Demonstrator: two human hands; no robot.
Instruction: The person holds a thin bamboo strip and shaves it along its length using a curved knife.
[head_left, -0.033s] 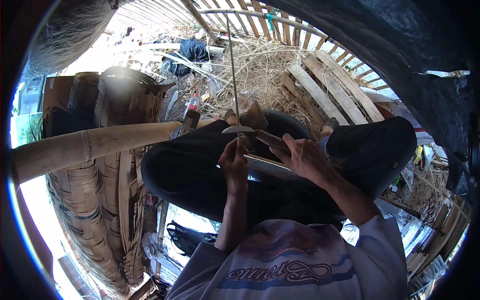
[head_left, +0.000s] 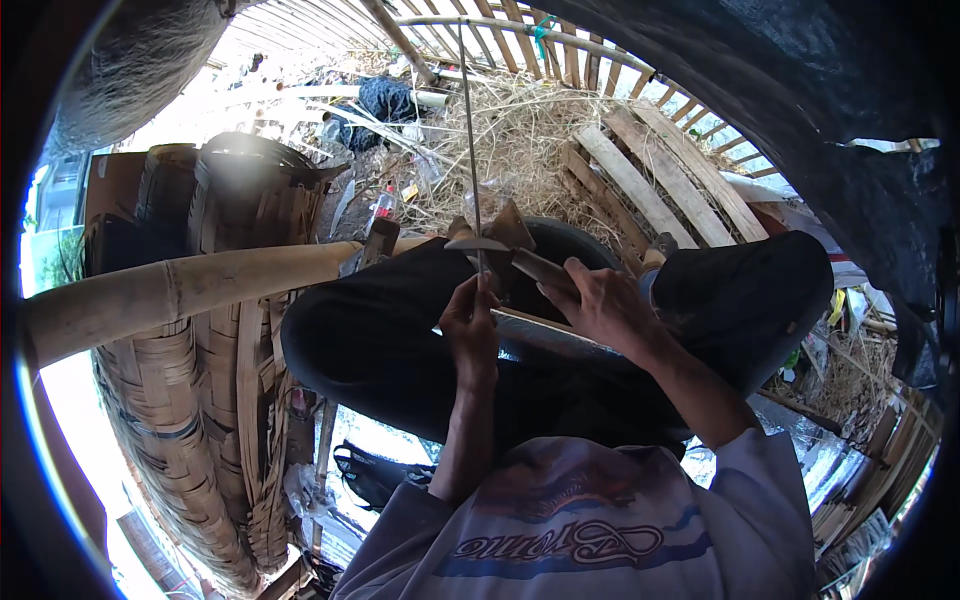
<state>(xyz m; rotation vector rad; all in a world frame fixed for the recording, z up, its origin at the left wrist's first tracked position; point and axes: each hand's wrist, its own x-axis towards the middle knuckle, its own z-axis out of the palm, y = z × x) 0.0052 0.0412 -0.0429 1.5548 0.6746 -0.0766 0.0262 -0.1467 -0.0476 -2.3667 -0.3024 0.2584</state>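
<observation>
My left hand [head_left: 470, 310] is closed in a pinch on the lower end of a long thin bamboo strip [head_left: 470, 130], which runs away from me toward the slatted fence. My right hand [head_left: 610, 300] is wrapped around the thick handle of a knife [head_left: 540, 268]. Its short curved blade [head_left: 476, 244] lies crosswise against the strip, just beyond my left fingertips. Both hands are above my lap, between my bent knees in dark trousers. A black round tub or tyre [head_left: 570, 240] sits beyond the knife, partly hidden.
A thick bamboo pole [head_left: 210, 282] reaches in from the left to my knee. Rolled woven bamboo panels [head_left: 170, 430] stand at the left. Wooden planks [head_left: 640, 180], straw [head_left: 520, 130] and a plastic bottle [head_left: 385, 203] lie ahead, before a slatted fence [head_left: 570, 45].
The knife blade has moved slightly farther along the strip, away from my left fingers, and its angle has changed a little. The strip's far end has shifted slightly right.
</observation>
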